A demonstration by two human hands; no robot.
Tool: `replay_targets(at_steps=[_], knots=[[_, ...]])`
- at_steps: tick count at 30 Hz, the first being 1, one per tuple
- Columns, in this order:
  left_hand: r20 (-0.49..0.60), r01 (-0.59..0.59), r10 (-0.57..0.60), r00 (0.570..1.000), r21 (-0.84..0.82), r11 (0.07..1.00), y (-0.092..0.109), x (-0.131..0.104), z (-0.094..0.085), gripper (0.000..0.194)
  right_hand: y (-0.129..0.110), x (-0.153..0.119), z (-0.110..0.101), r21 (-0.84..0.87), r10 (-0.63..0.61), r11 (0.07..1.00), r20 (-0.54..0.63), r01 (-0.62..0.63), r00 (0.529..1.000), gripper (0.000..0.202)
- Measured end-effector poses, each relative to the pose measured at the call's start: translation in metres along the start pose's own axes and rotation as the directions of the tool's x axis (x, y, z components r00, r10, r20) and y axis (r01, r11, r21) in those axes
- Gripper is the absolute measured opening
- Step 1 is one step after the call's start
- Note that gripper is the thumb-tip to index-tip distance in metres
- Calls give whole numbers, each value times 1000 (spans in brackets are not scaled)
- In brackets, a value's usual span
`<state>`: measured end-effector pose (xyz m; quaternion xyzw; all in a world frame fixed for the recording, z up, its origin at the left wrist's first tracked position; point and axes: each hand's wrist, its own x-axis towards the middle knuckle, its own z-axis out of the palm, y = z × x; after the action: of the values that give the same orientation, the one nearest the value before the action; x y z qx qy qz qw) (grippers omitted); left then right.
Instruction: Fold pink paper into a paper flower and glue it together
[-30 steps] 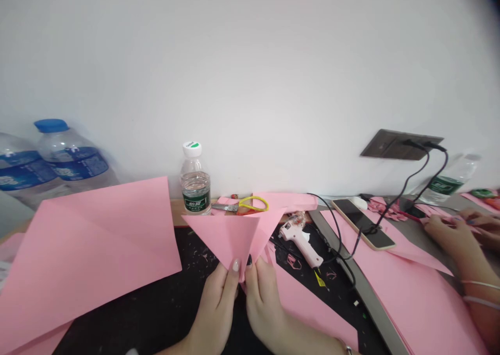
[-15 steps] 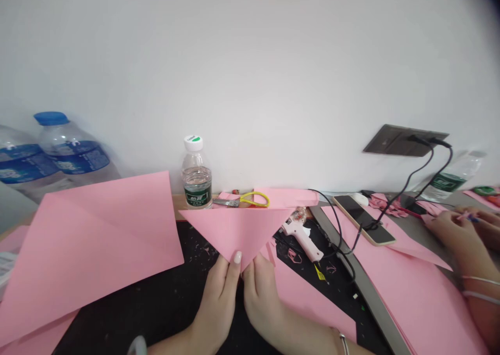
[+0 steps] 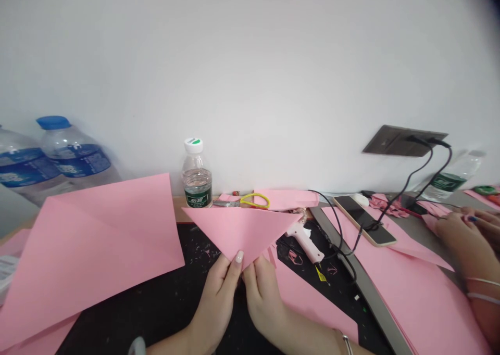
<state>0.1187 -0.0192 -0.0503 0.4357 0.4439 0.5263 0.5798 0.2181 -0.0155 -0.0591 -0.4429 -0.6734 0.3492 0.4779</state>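
Wall (image 3: 250, 74), white, stands behind the black work surface (image 3: 156, 298) in the head view. Over that surface, left hand (image 3: 219, 290) and right hand (image 3: 264, 293) pinch a pink paper triangle (image 3: 239, 227) at its lower corner, some fingertips hidden. Black surface stretches leftward to a large pink sheet (image 3: 113, 251); glue gun (image 3: 308, 244) and grey strip (image 3: 367, 292) lie rightward.

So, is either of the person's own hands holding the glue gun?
No, the glue gun lies on the black mat, while the left hand and right hand hold the pink paper triangle.
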Motion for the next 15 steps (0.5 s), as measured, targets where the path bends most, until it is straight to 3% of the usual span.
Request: replay_targets(at_steps=[6, 10, 15], knots=[[-58, 68, -75, 996, -120, 990, 0, 4, -4, 35, 5, 6, -8, 21, 24, 1000, 12, -24, 1000, 22], [-28, 50, -57, 998, -211, 976, -5, 6, -7, 30, 4, 9, -12, 53, 42, 997, 78, -46, 996, 25], [-53, 36, -44, 998, -142, 989, -2, 10, -12, 19, 3, 9, -11, 81, 45, 995, 170, -60, 984, 28]])
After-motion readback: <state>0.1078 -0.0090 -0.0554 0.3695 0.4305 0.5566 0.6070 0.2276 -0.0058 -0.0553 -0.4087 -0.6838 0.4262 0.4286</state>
